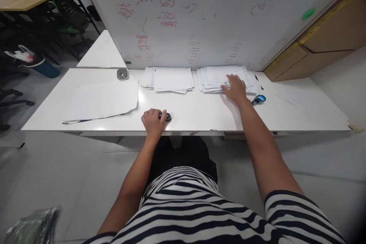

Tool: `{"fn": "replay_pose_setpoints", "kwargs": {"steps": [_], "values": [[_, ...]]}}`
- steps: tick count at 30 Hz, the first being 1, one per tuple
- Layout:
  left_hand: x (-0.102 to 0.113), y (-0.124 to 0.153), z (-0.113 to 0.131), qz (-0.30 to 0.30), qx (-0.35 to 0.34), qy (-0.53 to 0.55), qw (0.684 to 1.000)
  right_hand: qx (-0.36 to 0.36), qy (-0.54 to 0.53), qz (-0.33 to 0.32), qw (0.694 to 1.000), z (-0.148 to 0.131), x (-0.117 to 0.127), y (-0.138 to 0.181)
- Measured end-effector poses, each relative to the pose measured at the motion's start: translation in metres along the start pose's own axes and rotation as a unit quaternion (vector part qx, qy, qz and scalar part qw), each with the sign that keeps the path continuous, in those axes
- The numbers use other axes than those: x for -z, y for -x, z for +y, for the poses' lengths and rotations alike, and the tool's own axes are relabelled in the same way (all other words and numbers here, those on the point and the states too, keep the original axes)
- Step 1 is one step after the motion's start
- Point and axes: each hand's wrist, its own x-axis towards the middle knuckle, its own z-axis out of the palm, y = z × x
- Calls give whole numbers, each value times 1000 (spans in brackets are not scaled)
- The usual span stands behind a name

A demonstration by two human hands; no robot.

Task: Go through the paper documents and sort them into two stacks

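Observation:
My left hand (153, 119) rests near the front edge of the white table (200, 116), fingers curled round a small black object (166, 116), perhaps a stapler. My right hand (236, 87) lies flat with fingers spread on the right stack of printed papers (217, 77) at the back of the table. A second paper stack (171, 80) sits in the middle, to the left of that hand. A larger pile of blank sheets (104, 100) lies at the left of the table.
A whiteboard (200, 15) with red writing stands behind the table. A small grey object (122, 74) sits at the back left and a blue-black device (259, 100) lies right of my right wrist. Wooden cabinets (328, 42) are at right, desks and chairs (57, 4) at far left.

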Motion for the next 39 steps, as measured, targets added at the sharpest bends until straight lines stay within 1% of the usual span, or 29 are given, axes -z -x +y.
{"fn": "replay_pose_setpoints", "kwargs": {"steps": [2, 4, 6, 11, 17, 22, 24, 28, 30, 32, 34, 35, 39], "values": [[0, 0, 0, 0, 3, -2, 1000, 8, -5, -46, 999, -6, -9, -14], [0, 0, 1, 1, 3, -6, 1000, 9, -2, -66, 998, -7, -14, -21], [0, 0, 2, 3, 2, -8, 1000, 15, 16, -64, 998, -6, -16, -24], [1, 0, 2, 0, 4, -3, 1000, 68, 75, -60, 993, -8, -11, -19], [0, 0, 1, 2, 2, -7, 1000, 64, 147, -73, 984, -17, -8, -18], [0, 0, 0, 5, 2, -10, 1000, 54, 162, -91, 981, -20, -8, -21], [0, 0, 0, 3, 3, -4, 1000, 55, 157, -90, 982, -20, -9, -21], [0, 1, 1, 0, 7, 6, 1000, 60, 112, -57, 990, -17, -14, -26], [1, 1, 2, 0, 7, 4, 1000, 26, 69, -38, 997, -14, -21, -30], [1, 1, 3, -3, 7, -5, 1000, -30, 26, -28, 999, -9, -29, -34], [1, 1, 3, -6, 7, -17, 1000, -70, -8, -38, 997, -5, -37, -38], [1, 0, 3, -6, 9, -22, 1000, -78, -19, -50, 996, -3, -41, -40], [-1, 0, 2, -1, 8, -30, 1000, -75, -33, -88, 993, 5, -50, -47]]}}
